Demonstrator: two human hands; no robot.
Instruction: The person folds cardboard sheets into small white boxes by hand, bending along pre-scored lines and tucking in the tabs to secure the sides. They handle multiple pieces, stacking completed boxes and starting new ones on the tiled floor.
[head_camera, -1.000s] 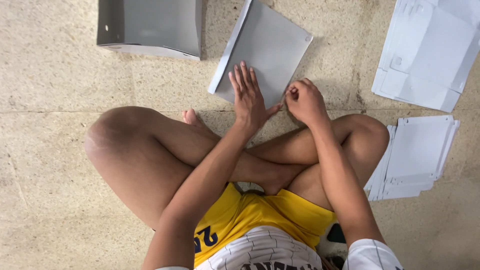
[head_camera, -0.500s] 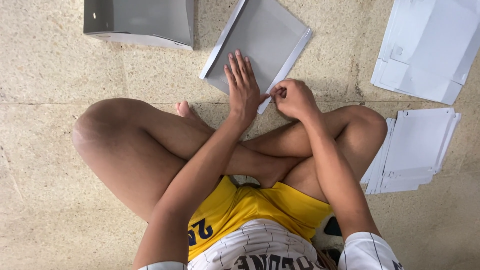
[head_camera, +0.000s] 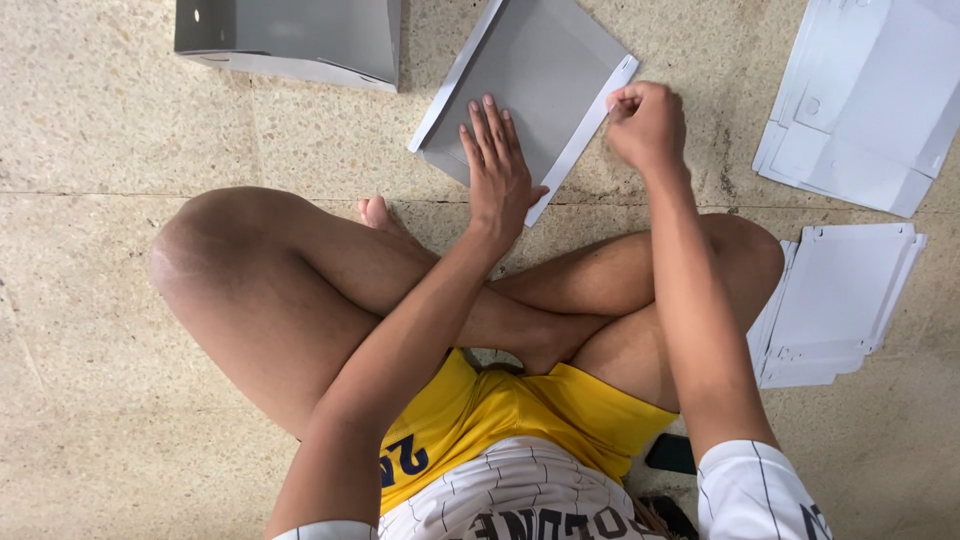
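A flat grey cardboard sheet (head_camera: 540, 75) with white folded edges lies on the stone floor in front of my crossed legs. My left hand (head_camera: 497, 170) rests palm down on its near part, fingers spread, pressing it flat. My right hand (head_camera: 648, 125) is closed in a pinch on the white flap along the sheet's right edge, near its far corner.
A folded-up grey box (head_camera: 295, 38) stands at the top left. White flat cardboard sheets are stacked at the top right (head_camera: 865, 100) and beside my right knee (head_camera: 835, 305). A dark object (head_camera: 672, 453) lies by my right hip.
My right hand has slid along the white flap from the near end towards the far corner. My left hand has stayed pressed on the sheet.
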